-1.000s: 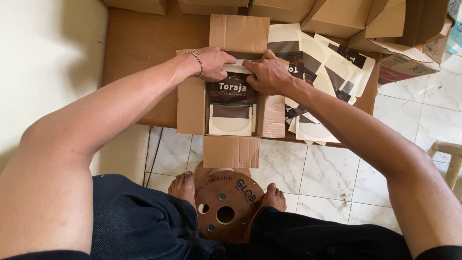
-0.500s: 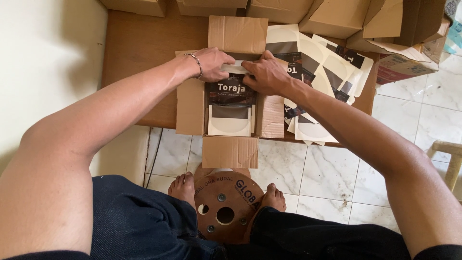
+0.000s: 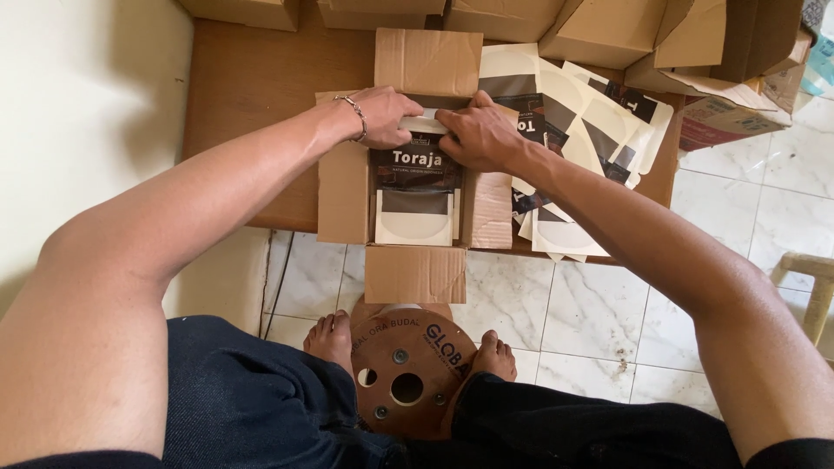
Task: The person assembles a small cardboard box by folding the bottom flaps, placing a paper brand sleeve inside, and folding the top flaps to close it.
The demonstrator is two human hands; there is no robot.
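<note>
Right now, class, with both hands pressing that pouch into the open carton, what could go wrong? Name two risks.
1. The left hand and right hand press the top edge of the dark brown and cream pouch in the open brown cardboard box; it might crease.
2. The fanned stack of flat cream and brown pouches overhangs the edge of the wooden table; the right arm could knock some off.

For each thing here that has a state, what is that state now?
Small brown cardboard box: open, four flaps spread.
Dark and cream flat pouch: lying inside the box.
Left hand: fingers on the pouch's top edge.
Right hand: same.
Loose pouches: fanned on the wooden table.
</note>
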